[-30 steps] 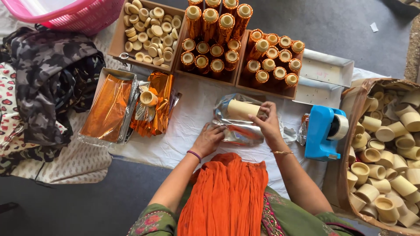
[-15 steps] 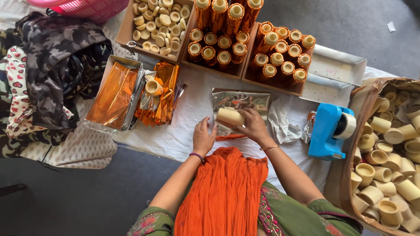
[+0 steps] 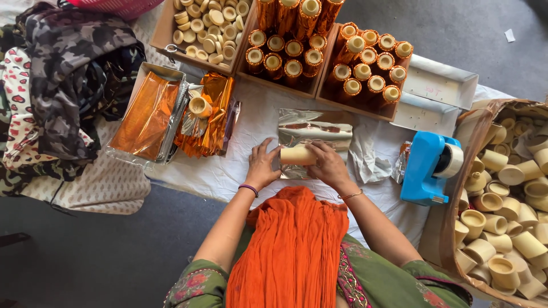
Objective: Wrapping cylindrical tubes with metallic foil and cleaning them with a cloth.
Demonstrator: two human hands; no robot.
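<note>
Both hands close on one cream-coloured cylinder [image 3: 298,155] lying sideways on a shiny silver foil sheet [image 3: 315,134] on the white cloth [image 3: 245,128]: the left hand [image 3: 261,166] grips its left end with curled fingers, the right hand [image 3: 326,164] covers its right end. Just right lies crumpled white paper [image 3: 366,153], then one blue tape dispenser [image 3: 425,169]. Beyond stand three cardboard trays; the middle tray [image 3: 273,84] and the right one hold foil-wrapped orange tubes. Orange foil sheets [image 3: 145,114] lie left; a brown sack [image 3: 451,228] of plain cylinders sits right.
</note>
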